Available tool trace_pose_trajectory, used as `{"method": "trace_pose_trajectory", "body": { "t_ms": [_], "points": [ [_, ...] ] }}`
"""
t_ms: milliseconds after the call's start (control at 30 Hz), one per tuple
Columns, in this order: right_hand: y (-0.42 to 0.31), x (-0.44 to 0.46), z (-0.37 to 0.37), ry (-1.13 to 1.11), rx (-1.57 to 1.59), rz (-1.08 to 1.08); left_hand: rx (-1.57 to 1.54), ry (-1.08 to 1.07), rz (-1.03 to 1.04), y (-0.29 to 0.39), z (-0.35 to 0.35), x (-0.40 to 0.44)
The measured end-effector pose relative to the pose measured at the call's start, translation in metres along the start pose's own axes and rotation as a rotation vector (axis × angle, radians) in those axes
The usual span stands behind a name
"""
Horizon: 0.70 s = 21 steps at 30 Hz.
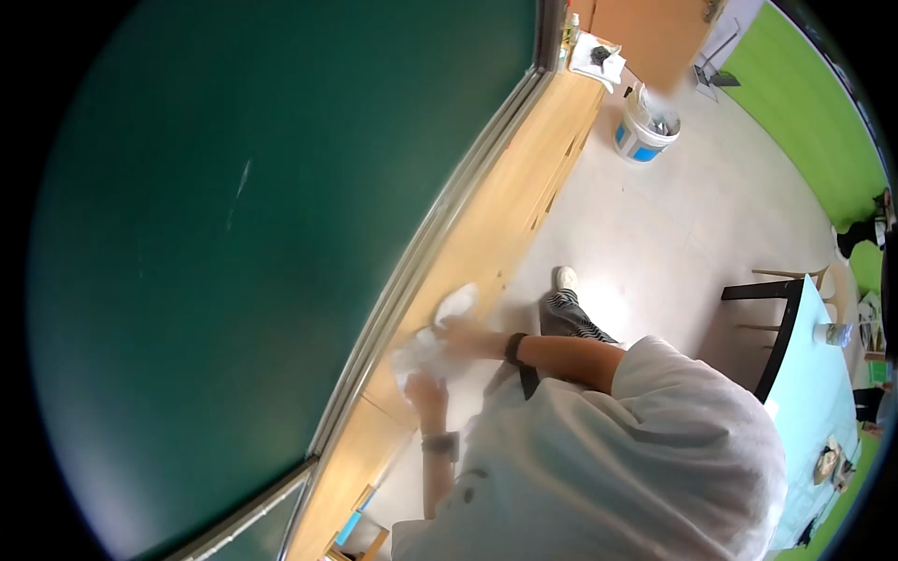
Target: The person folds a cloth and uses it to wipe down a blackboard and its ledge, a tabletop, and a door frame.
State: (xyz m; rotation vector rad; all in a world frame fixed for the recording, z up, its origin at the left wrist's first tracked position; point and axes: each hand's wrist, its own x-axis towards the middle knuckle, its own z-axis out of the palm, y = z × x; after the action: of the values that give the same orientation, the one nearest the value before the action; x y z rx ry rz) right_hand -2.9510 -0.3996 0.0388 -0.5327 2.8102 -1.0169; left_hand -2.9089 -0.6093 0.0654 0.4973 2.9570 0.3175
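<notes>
Apparently mid-job, worked beside the board with a crumpled cloth on the ledge, left hand against its left end, right hand over its middle. Could not tell either grip through the blur, nor finished stretches from remaining ones. Saw the cloth's long axis along the ledge, loose end pointing toward the bucket.

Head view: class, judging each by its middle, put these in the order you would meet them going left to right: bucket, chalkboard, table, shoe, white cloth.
Chalkboard → white cloth → shoe → bucket → table.
</notes>
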Motion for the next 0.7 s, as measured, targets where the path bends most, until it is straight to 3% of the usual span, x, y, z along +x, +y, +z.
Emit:
{"method": "trace_pose_trajectory", "body": {
  "t_ms": [133,233,333,400,467,533,633,700],
  "points": [
    [0.063,-0.028,-0.091,0.108,0.023,0.294,-0.068,-0.087,0.151,0.074,0.018,0.085],
    [0.132,-0.044,-0.154,0.377,0.086,0.485,-0.082,-0.112,0.255,0.164,0.020,0.152],
    [0.241,-0.041,-0.186,0.627,-0.073,0.524,-0.138,-0.102,0.338,0.261,0.028,0.234],
    [0.288,-0.043,-0.247,0.615,0.178,0.684,-0.164,-0.075,0.408,0.320,0.044,0.290],
    [0.362,-0.045,-0.264,0.772,0.045,0.569,-0.135,-0.053,0.412,0.375,0.073,0.341],
    [0.413,-0.045,-0.291,0.811,0.247,0.736,-0.157,-0.011,0.446,0.424,0.079,0.381],
    [0.462,-0.036,-0.335,0.857,0.261,0.868,-0.253,0.060,0.379,0.479,0.081,0.420],
    [0.459,-0.032,-0.335,0.886,0.268,0.928,-0.317,0.080,0.387,0.474,0.081,0.421]
  ]
}}
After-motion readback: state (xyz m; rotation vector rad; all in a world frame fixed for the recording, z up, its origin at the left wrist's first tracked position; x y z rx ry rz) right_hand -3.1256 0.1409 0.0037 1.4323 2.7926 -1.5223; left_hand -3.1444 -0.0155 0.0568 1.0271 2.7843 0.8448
